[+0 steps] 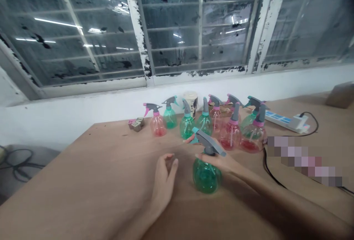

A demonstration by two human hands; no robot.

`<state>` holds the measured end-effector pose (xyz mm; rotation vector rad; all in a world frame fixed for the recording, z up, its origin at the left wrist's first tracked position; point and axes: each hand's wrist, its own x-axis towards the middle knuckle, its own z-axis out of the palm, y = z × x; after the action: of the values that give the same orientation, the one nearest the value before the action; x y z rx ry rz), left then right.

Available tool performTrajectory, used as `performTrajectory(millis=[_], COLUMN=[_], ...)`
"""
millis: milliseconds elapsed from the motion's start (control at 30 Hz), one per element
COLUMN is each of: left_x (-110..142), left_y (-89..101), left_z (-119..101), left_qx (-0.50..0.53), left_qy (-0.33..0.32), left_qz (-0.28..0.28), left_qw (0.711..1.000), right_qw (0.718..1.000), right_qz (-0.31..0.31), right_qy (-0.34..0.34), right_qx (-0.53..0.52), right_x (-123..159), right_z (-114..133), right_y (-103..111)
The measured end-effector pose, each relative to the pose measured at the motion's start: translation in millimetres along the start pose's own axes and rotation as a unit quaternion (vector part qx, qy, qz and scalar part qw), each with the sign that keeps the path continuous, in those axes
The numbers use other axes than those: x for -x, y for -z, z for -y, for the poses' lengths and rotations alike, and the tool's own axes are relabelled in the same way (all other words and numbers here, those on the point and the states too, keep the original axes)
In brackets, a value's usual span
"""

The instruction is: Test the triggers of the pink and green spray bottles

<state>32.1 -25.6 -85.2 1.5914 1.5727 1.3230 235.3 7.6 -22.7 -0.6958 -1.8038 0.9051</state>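
My right hand [218, 160] grips the neck of a green plastic spray bottle [207, 175], just under its grey and teal trigger head [208, 142]. The bottle stands on the brown wooden tabletop [110, 159]. My left hand [164, 184] lies to the left of the bottle, apart from it, with its fingers spread and nothing in them. Beyond my hands stand several pink and green spray bottles, such as a pink one [157, 125] and a green one [187, 126], grouped close together.
A paper cup [190, 103] stands behind the bottles, and small square pots [136, 124] sit to their left. To the right lie a white power strip [284, 121] and a black cable [272, 173]. A blurred patch [304, 160] covers part of the table. A window runs along the far wall.
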Motion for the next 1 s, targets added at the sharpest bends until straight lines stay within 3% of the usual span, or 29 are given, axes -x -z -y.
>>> performTrajectory(millis=[100, 200, 467, 600, 1000], left_x=[-29, -42, -34, -37, -39], left_y=[17.3, 25.8, 20.9, 21.5, 20.5], left_z=[18, 31, 26, 28, 32], left_qx=[-0.019, -0.027, -0.049, -0.041, -0.055], left_qy=[-0.012, -0.007, -0.034, -0.036, -0.040], left_qz=[-0.084, -0.115, -0.093, -0.089, -0.093], left_qw=[0.996, 0.993, 0.994, 0.995, 0.993], right_qw=[1.000, 1.000, 0.997, 0.996, 0.998], right_qz=[0.006, 0.010, 0.043, 0.026, -0.057], right_qy=[-0.014, -0.010, -0.025, -0.033, -0.020], right_qx=[0.003, -0.008, -0.059, -0.078, 0.014], right_x=[-4, -9, -11, -12, -14], right_z=[4, 6, 14, 12, 9], right_y=[-5, -8, -14, -14, -16])
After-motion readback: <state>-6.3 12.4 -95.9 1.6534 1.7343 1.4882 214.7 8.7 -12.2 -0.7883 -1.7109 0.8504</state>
